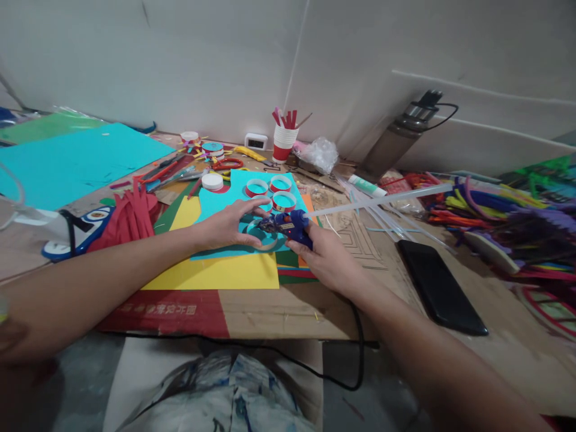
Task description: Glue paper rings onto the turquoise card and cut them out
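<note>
My right hand (328, 255) is wrapped round a blue hot glue gun (291, 224), its nozzle pointing left. A long translucent glue stick (382, 199) sticks out of its back. My left hand (227, 225) curves its thumb and fingers round a pale ring (270, 246) that looks cut from a paper cup. The gun's nozzle is over this ring and hides part of it. Just beyond, several red-and-white rings (284, 202) stand on a light-blue sheet (220, 201). Under that sheet lies yellow paper (211, 275).
Stacked paper cups (285, 141) hold red sticks near the wall. A dark bottle (396, 135) stands right of them. A black phone (438, 287) lies right, near pipe cleaners (472, 207). Red strips (130, 219) lie left. The gun's black cord (360, 336) hangs past the table edge.
</note>
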Motion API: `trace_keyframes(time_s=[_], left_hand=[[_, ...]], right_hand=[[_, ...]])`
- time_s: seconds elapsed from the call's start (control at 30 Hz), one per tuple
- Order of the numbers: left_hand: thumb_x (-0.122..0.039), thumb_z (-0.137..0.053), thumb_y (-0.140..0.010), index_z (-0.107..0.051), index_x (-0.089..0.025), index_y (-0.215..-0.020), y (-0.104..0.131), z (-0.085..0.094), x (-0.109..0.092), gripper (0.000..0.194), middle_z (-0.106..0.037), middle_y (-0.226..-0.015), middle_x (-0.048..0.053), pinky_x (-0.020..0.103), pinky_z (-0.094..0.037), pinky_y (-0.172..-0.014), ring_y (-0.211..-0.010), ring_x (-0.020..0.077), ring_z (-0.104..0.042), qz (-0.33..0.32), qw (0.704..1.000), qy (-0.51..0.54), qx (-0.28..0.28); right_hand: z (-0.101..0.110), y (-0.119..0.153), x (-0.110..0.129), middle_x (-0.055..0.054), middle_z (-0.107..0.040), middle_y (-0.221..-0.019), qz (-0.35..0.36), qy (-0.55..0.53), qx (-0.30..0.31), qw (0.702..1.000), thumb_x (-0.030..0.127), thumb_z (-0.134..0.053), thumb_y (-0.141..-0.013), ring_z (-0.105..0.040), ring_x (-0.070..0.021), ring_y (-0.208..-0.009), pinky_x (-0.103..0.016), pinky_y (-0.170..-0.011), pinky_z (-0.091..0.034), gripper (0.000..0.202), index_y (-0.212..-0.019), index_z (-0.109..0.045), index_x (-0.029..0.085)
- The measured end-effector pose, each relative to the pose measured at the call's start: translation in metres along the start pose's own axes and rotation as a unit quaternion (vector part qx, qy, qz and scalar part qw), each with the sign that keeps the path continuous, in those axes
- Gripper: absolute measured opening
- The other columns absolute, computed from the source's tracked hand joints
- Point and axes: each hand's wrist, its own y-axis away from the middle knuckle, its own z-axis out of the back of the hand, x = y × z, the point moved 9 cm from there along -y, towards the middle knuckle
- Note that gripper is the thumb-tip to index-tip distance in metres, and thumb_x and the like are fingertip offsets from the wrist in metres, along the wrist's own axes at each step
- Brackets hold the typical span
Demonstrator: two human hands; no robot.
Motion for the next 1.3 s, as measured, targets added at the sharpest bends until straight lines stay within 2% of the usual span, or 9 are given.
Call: trace_keyframes(time_s=[0.2,0.53,0.77,1.07,1.3], left_hand=[[-0.035,-0.08,-0.078,-0.034,-0.025,-0.155,-0.001,0.0,-0.002,0.09,-0.064,-0.134,0.012,0.043,-0.036,-0.111,-0.132,0.0273,-0.051,-0.015,1.0,0.005,0.0],[-0.034,-0.078,-0.079,-0.034,-0.028,-0.155,-0.002,-0.002,0.001,0.089,-0.062,-0.137,0.012,0.045,-0.034,-0.112,-0.133,0.0286,-0.051,-0.015,1.0,0.021,0.01],[-0.035,-0.079,-0.079,-0.036,-0.028,-0.154,-0.001,-0.001,0.001,0.086,-0.065,-0.134,0.01,0.045,-0.034,-0.112,-0.134,0.0286,-0.049,-0.017,1.0,0.013,0.0],[-0.039,-0.079,-0.079,-0.038,-0.024,-0.153,0.0,-0.001,-0.001,0.086,-0.062,-0.136,0.011,0.04,-0.039,-0.109,-0.13,0.0282,-0.053,0.012,1.0,0.004,0.018],[-0.042,-0.076,-0.081,-0.039,-0.028,-0.152,0.001,-0.001,0.003,0.081,-0.06,-0.14,0.009,0.039,-0.041,-0.108,-0.131,0.0276,-0.052,0.02,1.0,-0.006,0.019]], right_hand=[[0.004,0.003,0.003,-0.009,-0.072,-0.102,0.019,0.013,0.016,1.0,0.021,-0.056,-0.09,-0.065,-0.022,-0.088,-0.032,-0.074,-0.048,0.017,-0.107,-0.06,0.019],[0.018,0.004,0.0,-0.007,-0.073,-0.098,0.004,0.025,-0.007,1.0,0.028,-0.057,-0.092,-0.065,-0.0231,-0.085,-0.033,-0.072,-0.048,0.017,-0.106,-0.062,0.02],[0.016,0.004,-0.003,-0.009,-0.072,-0.097,-0.008,0.047,0.003,0.999,0.029,-0.057,-0.091,-0.064,-0.0244,-0.084,-0.034,-0.072,-0.048,0.018,-0.105,-0.062,0.019],[0.008,0.003,-0.005,-0.008,-0.071,-0.095,0.008,0.051,0.016,0.999,0.028,-0.056,-0.092,-0.062,-0.0227,-0.081,-0.033,-0.071,-0.047,0.016,-0.103,-0.063,0.019],[0.006,0.003,-0.001,-0.008,-0.071,-0.096,0.021,0.032,0.02,0.999,0.024,-0.056,-0.091,-0.062,-0.0202,-0.08,-0.03,-0.07,-0.046,0.014,-0.102,-0.061,0.018]])
